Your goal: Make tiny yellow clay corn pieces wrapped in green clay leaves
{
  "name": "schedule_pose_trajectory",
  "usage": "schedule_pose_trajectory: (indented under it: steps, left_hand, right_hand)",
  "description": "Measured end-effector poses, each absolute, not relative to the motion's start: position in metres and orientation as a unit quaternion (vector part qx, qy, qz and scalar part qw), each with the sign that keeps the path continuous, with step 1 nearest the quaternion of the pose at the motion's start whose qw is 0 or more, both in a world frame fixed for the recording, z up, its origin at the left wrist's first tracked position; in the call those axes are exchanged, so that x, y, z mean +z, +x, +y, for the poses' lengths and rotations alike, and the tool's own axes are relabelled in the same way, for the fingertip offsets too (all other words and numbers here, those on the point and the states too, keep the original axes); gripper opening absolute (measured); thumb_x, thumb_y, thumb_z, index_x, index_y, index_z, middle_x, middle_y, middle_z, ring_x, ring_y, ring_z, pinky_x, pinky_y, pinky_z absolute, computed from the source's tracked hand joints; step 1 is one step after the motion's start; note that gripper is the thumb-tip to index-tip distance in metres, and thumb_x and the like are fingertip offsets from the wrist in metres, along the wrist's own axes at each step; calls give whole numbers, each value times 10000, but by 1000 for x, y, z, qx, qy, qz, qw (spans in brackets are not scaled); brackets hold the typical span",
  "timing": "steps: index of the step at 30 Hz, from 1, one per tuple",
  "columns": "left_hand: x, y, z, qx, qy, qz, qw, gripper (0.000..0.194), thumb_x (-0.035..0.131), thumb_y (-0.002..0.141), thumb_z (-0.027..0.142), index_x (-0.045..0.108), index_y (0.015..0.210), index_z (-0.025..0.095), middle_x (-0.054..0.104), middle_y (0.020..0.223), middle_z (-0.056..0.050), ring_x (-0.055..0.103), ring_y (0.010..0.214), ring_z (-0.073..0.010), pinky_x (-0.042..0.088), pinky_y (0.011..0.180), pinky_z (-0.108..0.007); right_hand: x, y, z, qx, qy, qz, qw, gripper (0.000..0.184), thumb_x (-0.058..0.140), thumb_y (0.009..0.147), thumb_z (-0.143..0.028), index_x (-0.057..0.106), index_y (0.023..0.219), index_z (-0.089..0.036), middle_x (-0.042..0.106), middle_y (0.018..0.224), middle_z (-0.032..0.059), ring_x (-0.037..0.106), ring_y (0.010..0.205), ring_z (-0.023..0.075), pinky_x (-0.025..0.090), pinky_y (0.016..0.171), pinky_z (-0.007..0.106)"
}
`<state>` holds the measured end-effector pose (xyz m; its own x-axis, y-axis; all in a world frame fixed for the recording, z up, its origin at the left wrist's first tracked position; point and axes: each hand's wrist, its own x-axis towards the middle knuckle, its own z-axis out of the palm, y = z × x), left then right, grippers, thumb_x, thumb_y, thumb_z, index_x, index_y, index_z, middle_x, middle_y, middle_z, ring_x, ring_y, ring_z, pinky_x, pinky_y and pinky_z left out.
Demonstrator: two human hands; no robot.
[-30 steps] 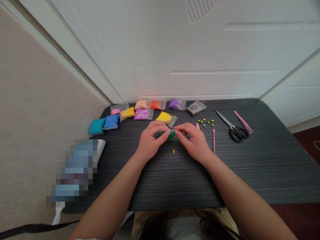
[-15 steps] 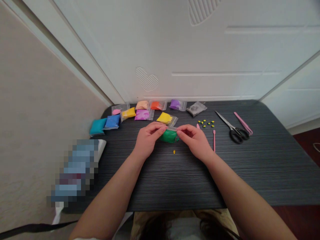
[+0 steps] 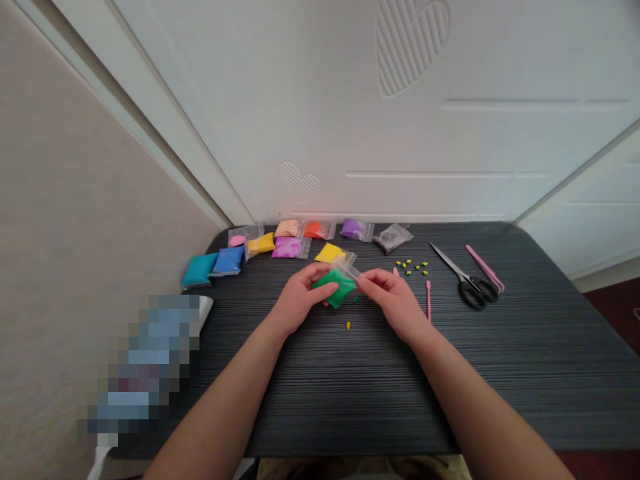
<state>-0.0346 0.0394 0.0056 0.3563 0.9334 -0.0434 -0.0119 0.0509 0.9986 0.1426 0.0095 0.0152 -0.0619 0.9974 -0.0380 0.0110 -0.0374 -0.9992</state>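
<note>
Green packet (image 3: pixel 336 288) held between both hands' fingers, above the dark worktop (image 3: pixel 350 393).
Nearest, a small yellow piece (image 3: pixel 349 325) lay on the worktop, just on the near side of the packet. The left fingers (image 3: pixel 326 291) were closed on the packet's left part, thumb across its front; the right fingers (image 3: pixel 370 287) pinched the right end of its clear top strip, with the green filling to their left. A tiny green piece (image 3: pixel 356 299) lay just beside it, and a pink tool (image 3: pixel 429 300) lay right of the right hand. Farther off were black-handled scissors (image 3: pixel 466 277), pink tweezers (image 3: pixel 485 268), yellow-and-green bits (image 3: pixel 409 265) and, just beyond the green packet, a yellow packet (image 3: pixel 329 253).
</note>
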Motion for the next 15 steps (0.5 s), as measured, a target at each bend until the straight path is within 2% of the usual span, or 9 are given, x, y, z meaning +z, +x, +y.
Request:
schedule_pose_trajectory:
  steps: [5, 8, 11, 15]
  left_hand:
    - [8, -42, 42, 338, 621, 442, 552, 322, 665, 654, 300, 616, 952, 186, 637, 922, -44, 578, 792, -177, 460, 715, -311]
    - [9, -44, 43, 314, 629, 443, 557, 344, 660, 653, 322, 616, 965, 184, 636, 916, -52, 580, 795, -196, 462, 730, -345]
    - [8, -43, 44, 353, 599, 435, 572, 356, 673, 635, 306, 599, 960, 182, 630, 895, -47, 587, 766, -182, 476, 697, -327]
    - [4, -41, 46, 413, 560, 418, 584, 410, 690, 618, 251, 544, 997, 188, 623, 914, -42, 593, 792, -165, 486, 703, -304]
  right_hand:
    - [18, 146, 9, 541, -477, -543, 429, 206, 525, 769, -359, 623, 794, -180, 583, 718, -17, 492, 670, 103, 383, 659, 247]
    - [16, 152, 10, 572, -470, -547, 391, 219, 545, 751, -363, 630, 793, -166, 573, 678, -15, 483, 630, 101, 379, 626, 249]
    - [14, 156, 11, 594, -459, -552, 362, 210, 580, 721, -349, 626, 764, -149, 559, 631, -17, 482, 603, 98, 380, 607, 247]
    - [14, 154, 11, 590, -452, -558, 370, 185, 579, 721, -328, 610, 747, -148, 592, 680, -2, 518, 646, 107, 402, 643, 257]
